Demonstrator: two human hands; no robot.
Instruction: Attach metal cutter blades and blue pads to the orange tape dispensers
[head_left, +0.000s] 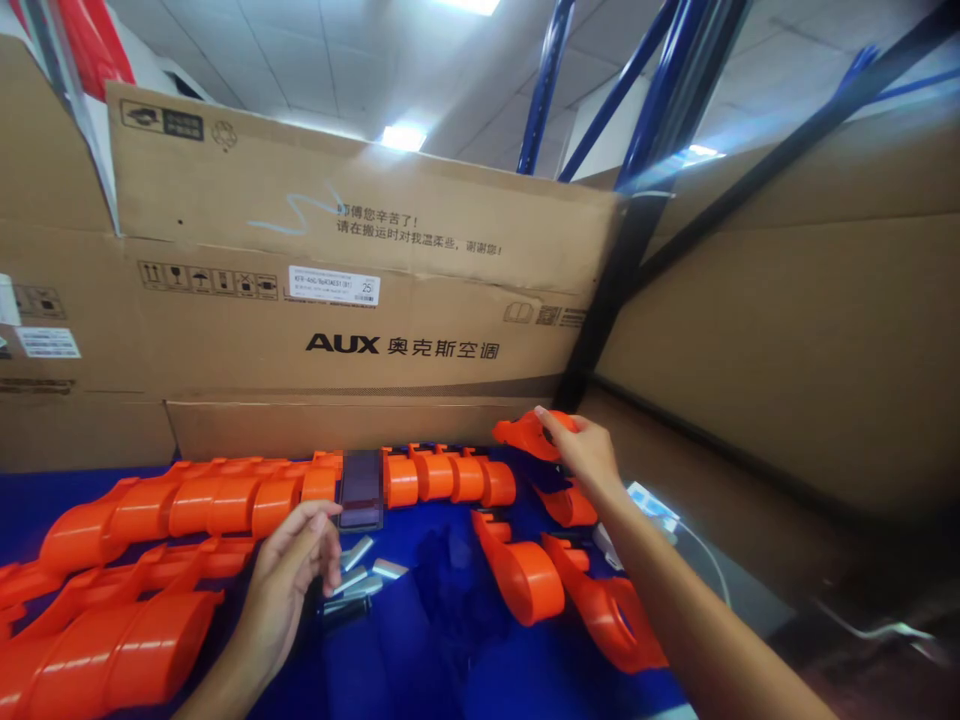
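My right hand [589, 450] grips an orange plastic part [529, 434] by its right end, above other orange parts at the right of the blue surface. Two more curved orange parts, one at the centre right [536, 585] and one nearer its edge [619, 620], lie below it. My left hand [304, 545] is raised with fingers curled near the small silver metal pieces [364, 582]; whether anything is between its fingertips is too small to tell. Just behind it lies a dark rectangular item [362, 490] between rows of orange parts.
Rows of orange parts [217, 500] fill the left. A printed cardboard sheet [420, 300] stands behind the blue surface [427, 660]. A dark metal post [622, 260] rises at the right, with a white cable [709, 560] below.
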